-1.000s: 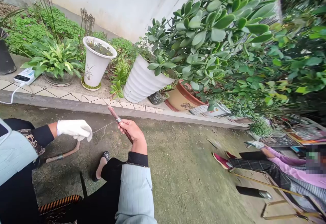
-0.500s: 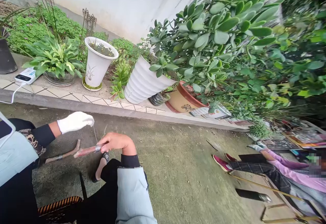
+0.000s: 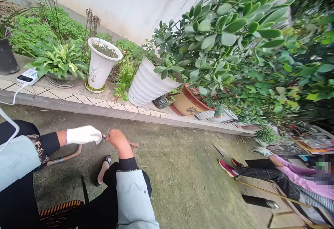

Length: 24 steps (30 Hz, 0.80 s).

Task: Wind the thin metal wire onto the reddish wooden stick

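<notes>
My left hand (image 3: pixel 84 135) wears a white glove and is closed in a pinch close to the metal-banded tip of a reddish-brown stick (image 3: pixel 130 143); a thin thread seen earlier between hand and stick is too fine to make out now. My right hand (image 3: pixel 116 139) is bare and wrapped round the stick, whose far end pokes out to the right behind the wrist. The two hands nearly touch, held above my knee and a foot in a dark sandal (image 3: pixel 103 169).
A curved tool with a metal band (image 3: pixel 65 157) lies on the concrete. A tiled ledge (image 3: pixel 78 98) holds a white pot (image 3: pixel 100 64), a ribbed white pot (image 3: pixel 146 83), a brown pot (image 3: pixel 186 102) and a white device (image 3: pixel 26 76). Another person (image 3: pixel 281 173) sits at the right.
My right hand swung the stick from pointing up-left, down across, then rolled so its end points right. My gloved left hand stayed pinched and came close to the right hand.
</notes>
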Motion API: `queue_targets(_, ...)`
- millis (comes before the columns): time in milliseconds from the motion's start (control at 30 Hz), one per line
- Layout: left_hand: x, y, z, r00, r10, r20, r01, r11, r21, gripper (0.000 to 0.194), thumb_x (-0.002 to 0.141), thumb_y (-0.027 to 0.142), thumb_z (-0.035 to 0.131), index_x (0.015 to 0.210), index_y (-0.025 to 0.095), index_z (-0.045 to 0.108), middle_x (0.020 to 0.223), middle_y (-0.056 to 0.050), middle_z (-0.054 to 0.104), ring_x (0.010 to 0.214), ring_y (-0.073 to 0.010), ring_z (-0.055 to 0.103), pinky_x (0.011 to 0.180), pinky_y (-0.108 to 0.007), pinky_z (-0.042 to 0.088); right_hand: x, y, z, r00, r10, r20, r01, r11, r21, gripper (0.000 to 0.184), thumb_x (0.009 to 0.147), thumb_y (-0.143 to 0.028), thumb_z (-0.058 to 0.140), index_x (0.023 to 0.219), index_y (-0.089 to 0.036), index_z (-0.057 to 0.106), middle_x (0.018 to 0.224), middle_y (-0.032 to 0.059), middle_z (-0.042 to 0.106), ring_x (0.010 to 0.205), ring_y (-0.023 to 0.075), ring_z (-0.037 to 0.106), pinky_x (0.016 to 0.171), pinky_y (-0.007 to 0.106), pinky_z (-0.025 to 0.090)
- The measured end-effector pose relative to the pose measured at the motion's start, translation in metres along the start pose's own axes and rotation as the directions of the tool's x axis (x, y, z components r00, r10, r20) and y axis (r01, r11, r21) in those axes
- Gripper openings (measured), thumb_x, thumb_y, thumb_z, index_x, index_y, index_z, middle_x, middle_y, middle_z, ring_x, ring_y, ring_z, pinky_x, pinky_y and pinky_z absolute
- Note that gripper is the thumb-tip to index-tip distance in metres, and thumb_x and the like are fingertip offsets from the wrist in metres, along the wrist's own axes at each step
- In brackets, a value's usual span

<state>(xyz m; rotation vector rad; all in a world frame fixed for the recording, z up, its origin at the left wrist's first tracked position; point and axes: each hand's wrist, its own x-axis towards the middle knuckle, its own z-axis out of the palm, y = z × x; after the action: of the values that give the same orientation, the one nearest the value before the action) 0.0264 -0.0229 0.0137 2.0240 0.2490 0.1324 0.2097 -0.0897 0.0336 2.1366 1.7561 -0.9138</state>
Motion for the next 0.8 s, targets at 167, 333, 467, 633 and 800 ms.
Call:
queue_targets(167, 0.003, -0.014, -0.014, 0.992, -0.052, -0.111, 0.056, 0.998, 0.032, 0.027, 0.087, 0.033, 0.046, 0.073, 0.014, 0.058, 0.072, -0.001, 0.060, 0.067, -0.0138, 0.050, 0.066, -0.022, 0.039, -0.020, 0.008, -0.008, 0.762, -0.539, 0.359, 0.355, 0.811, 0.466, 0.012, 0.077, -0.025, 0.064, 0.084, -0.017, 0.071, 0.069, -0.0017, 0.065, 0.062, 0.0094, 0.055, 0.060, 0.020, 0.040)
queue_targets(333, 0.004, -0.016, -0.002, 0.976, -0.192, -0.101, 0.175, 0.973, -0.153, 0.035, 0.088, 0.044, 0.043, 0.081, 0.014, 0.060, 0.065, -0.001, 0.053, 0.056, -0.0123, 0.042, 0.053, -0.022, 0.034, -0.023, 0.033, -0.019, 0.906, -0.350, -0.239, 0.392, 0.474, 0.789, 0.023, 0.078, -0.037, 0.059, 0.080, -0.014, 0.064, 0.067, -0.0007, 0.056, 0.056, 0.0079, 0.046, 0.053, 0.019, 0.036)
queue_targets(467, 0.004, -0.010, 0.010, 0.985, -0.163, -0.049, 0.158, 0.984, -0.082, 0.029, 0.089, 0.037, 0.043, 0.080, 0.015, 0.060, 0.072, -0.002, 0.059, 0.062, -0.0140, 0.047, 0.059, -0.023, 0.037, -0.005, 0.028, -0.008, 0.950, -0.106, -0.294, 0.302, 0.550, 0.778, 0.023, 0.079, -0.037, 0.056, 0.077, -0.015, 0.062, 0.064, -0.0004, 0.056, 0.054, 0.0089, 0.045, 0.051, 0.020, 0.036)
queue_targets(633, 0.002, -0.012, 0.011, 0.989, -0.066, -0.131, 0.104, 0.946, 0.307, 0.021, 0.085, 0.024, 0.048, 0.069, 0.016, 0.058, 0.066, -0.002, 0.057, 0.060, -0.0148, 0.045, 0.061, -0.025, 0.032, 0.004, -0.002, 0.006, 0.956, 0.016, -0.294, 0.051, 0.975, 0.218, 0.019, 0.085, -0.029, 0.053, 0.089, -0.017, 0.068, 0.085, 0.0087, 0.068, 0.078, 0.0180, 0.060, 0.066, 0.027, 0.040)
queue_targets(800, -0.004, -0.007, -0.001, 1.000, 0.029, -0.012, -0.023, 0.938, 0.347, 0.021, 0.080, 0.020, 0.051, 0.060, 0.015, 0.049, 0.057, 0.000, 0.047, 0.053, -0.0113, 0.031, 0.055, -0.025, 0.027, -0.007, -0.011, 0.003, 0.884, -0.325, 0.335, 0.278, 0.943, 0.182, 0.006, 0.075, -0.021, 0.065, 0.073, -0.016, 0.068, 0.069, 0.0017, 0.066, 0.064, 0.0127, 0.058, 0.060, 0.022, 0.040)
